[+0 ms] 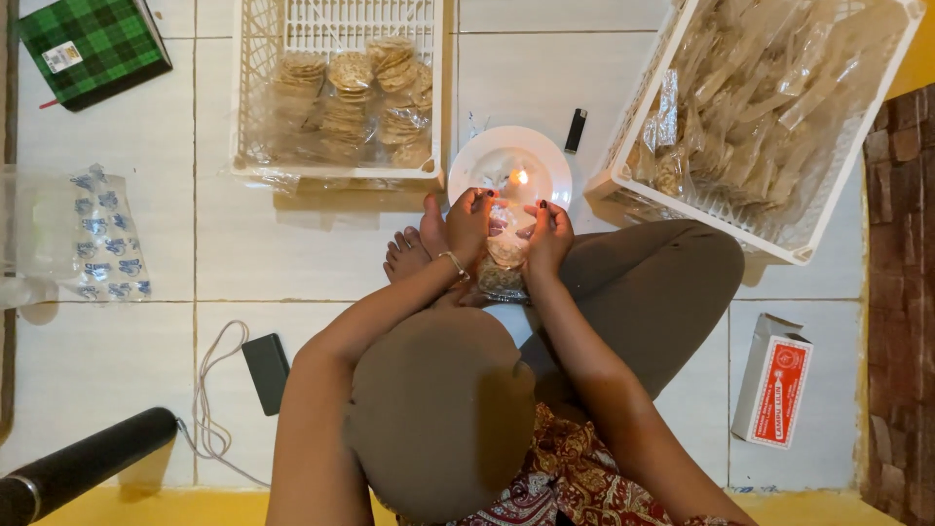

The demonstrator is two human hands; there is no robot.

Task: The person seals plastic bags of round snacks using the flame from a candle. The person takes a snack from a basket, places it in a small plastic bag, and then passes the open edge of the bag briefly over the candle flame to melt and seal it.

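— What's lying around on the floor there?

— Two white crates. The far one [251, 97] holds stacks of round crackers [355, 97] wrapped in clear plastic; the one on the right [623, 170] is piled with filled clear packets [760, 97]. Between them stands one white plate [477, 170] with one lit candle [519, 178] on it, and one black lighter [576, 130] just beside the plate. Far left is a green checked box [93, 44], and below it a heap of clear bags with blue print [102, 239]. Near left: one dark phone [266, 372] and a white cable [209, 390]. On the right, one red-and-white carton [774, 390].

— Anything in the way?

— The person's own head [443, 409] covers the lap, and one bare foot [407, 255] sticks out just left of the hands.

— And the hands?

— Close together above the near rim of the plate. The left hand [469, 222], with a bracelet on the wrist, and the right hand [548, 234] each pinch the top of one clear bag of crackers [504, 255], fingers curled tight round it, right by the flame. The bag hangs between them, down towards the knees.
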